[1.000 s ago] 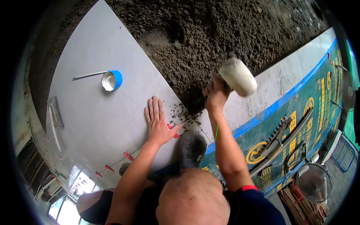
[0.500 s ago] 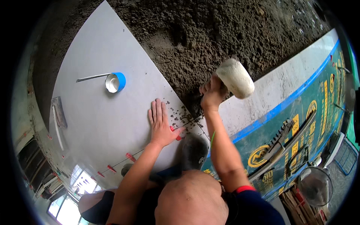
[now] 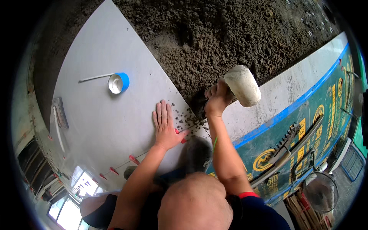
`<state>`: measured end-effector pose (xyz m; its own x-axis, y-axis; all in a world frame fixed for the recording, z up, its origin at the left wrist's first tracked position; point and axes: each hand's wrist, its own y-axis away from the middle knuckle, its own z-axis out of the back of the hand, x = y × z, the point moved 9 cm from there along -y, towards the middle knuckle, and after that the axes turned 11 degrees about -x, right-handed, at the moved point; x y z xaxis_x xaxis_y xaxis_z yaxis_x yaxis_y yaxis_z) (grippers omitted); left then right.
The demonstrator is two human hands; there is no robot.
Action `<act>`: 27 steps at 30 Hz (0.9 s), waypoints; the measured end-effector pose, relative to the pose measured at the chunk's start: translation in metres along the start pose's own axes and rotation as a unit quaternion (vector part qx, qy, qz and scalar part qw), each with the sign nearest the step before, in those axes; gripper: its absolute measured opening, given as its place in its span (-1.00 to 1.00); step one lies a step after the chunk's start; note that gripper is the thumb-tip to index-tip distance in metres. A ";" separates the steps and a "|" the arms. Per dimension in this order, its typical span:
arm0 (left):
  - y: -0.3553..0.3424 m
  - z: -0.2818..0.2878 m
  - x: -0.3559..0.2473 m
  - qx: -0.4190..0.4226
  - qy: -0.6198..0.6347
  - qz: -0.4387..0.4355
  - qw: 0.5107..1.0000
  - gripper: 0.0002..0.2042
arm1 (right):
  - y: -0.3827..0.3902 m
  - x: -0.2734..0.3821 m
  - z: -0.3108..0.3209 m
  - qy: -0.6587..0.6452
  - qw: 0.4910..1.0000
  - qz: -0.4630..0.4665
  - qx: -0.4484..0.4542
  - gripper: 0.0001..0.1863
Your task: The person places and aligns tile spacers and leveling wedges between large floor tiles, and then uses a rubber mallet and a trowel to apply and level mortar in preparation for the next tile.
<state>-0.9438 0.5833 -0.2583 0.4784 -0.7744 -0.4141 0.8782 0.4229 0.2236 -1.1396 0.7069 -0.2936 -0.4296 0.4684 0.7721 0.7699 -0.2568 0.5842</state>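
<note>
My left hand (image 3: 166, 128) lies flat with its fingers stretched out on a large pale grey floor tile (image 3: 107, 126), beside dark mortar crumbs and a red levelling wedge (image 3: 183, 140). A rubber mallet (image 3: 243, 85) with a worn white head is in my right hand (image 3: 218, 100), the fingers wrapped round its handle. The head is raised over the edge of the tile strip on the right, apart from the left hand. Most of the handle is hidden by the hand. Rough damp mortar (image 3: 214, 42) spreads beyond the tile.
A white cup with blue tape (image 3: 119, 83) and a stick stand on the tile; a trowel (image 3: 60, 113) lies farther left. Red wedges (image 3: 132, 158) line a seam. On the green sheeting (image 3: 264, 151) at right lie a notched trowel (image 3: 285, 143) and a long bar. A fan (image 3: 321, 191) stands lower right.
The mallet head has dropped slightly and tilted in my right hand. My left hand stays flat on the tile. The whole view has shifted a little.
</note>
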 end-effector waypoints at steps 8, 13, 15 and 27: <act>0.004 0.002 0.016 -0.037 -0.003 -0.007 0.999 0.27 | -0.024 0.167 -0.081 -0.086 0.958 0.123 0.244 -0.56; -0.009 -0.001 0.001 -0.031 0.011 -0.016 0.999 0.27 | -0.030 0.069 -0.038 -0.062 0.982 0.158 0.088 -0.87; -0.009 -0.002 -0.005 -0.018 0.007 -0.015 1.000 0.27 | -0.017 -0.027 -0.021 -0.052 0.999 0.006 -0.012 -0.76; -0.005 0.002 0.007 -0.038 0.006 -0.009 0.999 0.26 | -0.052 0.146 -0.071 -0.190 0.920 0.101 0.328 -0.74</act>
<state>-0.9446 0.5752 -0.2599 0.4628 -0.7762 -0.4282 0.8834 0.4443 0.1494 -1.2755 0.7286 -0.1932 -0.1473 0.7610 0.6318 0.9884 0.1363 0.0662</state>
